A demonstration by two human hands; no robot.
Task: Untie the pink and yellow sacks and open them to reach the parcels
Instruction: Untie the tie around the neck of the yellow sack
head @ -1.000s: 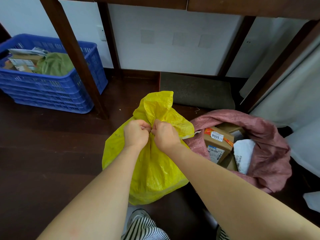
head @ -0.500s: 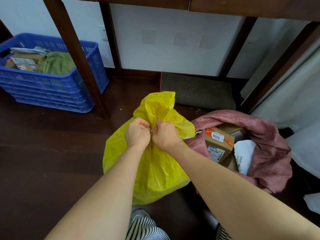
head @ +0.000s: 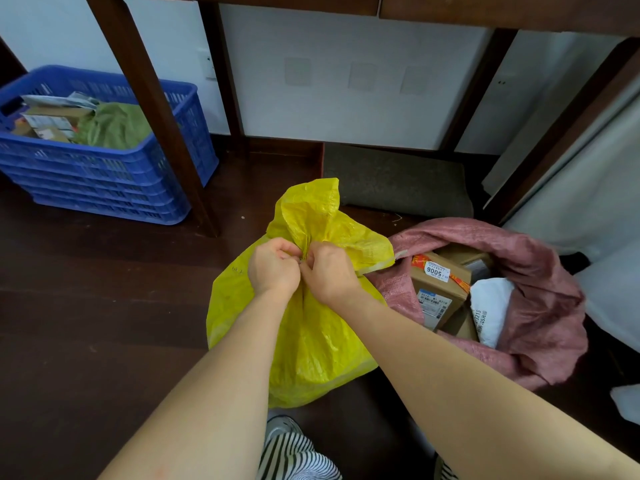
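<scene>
**Knot at the yellow neck**

Dark wooden floor (head: pixel 104 306) carries the opened pink sack (head: pixel 540 306) at right and the upright yellow sack (head: pixel 311 341) at centre. Left hand (head: pixel 273 268) and right hand (head: pixel 330 271) pinch its gathered neck from either side.

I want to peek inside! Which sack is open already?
The pink sack, on the right: its mouth gapes, showing parcels. The yellow sack is still bunched shut.

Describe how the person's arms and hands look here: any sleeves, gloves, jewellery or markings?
Both forearms are bare up to the frame edge, no sleeves in view. The left hand and right hand wear no gloves; no rings, watch or wristband show.
</scene>
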